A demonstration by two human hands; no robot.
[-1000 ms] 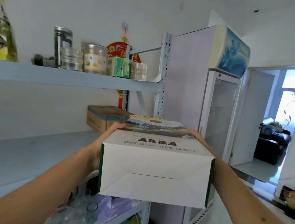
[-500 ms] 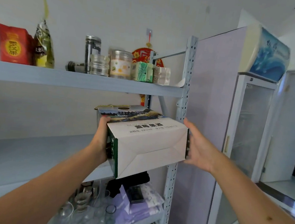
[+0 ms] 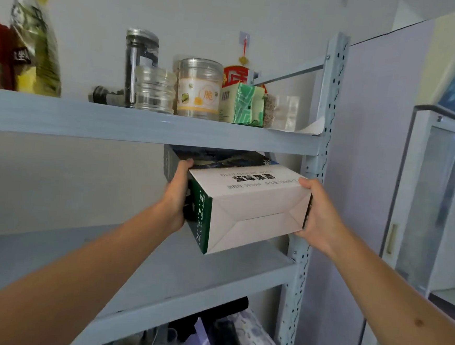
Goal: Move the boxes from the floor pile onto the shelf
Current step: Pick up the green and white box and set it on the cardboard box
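Clear jars [image 3: 157, 85], a green carton [image 3: 244, 104] and snack bags [image 3: 35, 45] stand above; a glass-door fridge [image 3: 431, 202] stands right.

The box [image 3: 248, 204] is held tilted between the 2 hands, the left hand [image 3: 177, 195] on its left side and the right hand [image 3: 317, 212] on its right, above the middle shelf [image 3: 104, 266] and under the upper shelf [image 3: 143, 125], just left of the upright post [image 3: 324, 141]. On the upper shelf stand jars [image 3: 199, 88] and, right of them, a carton [image 3: 241, 104]. Right of the post stands a cabinet [image 3: 369, 183].
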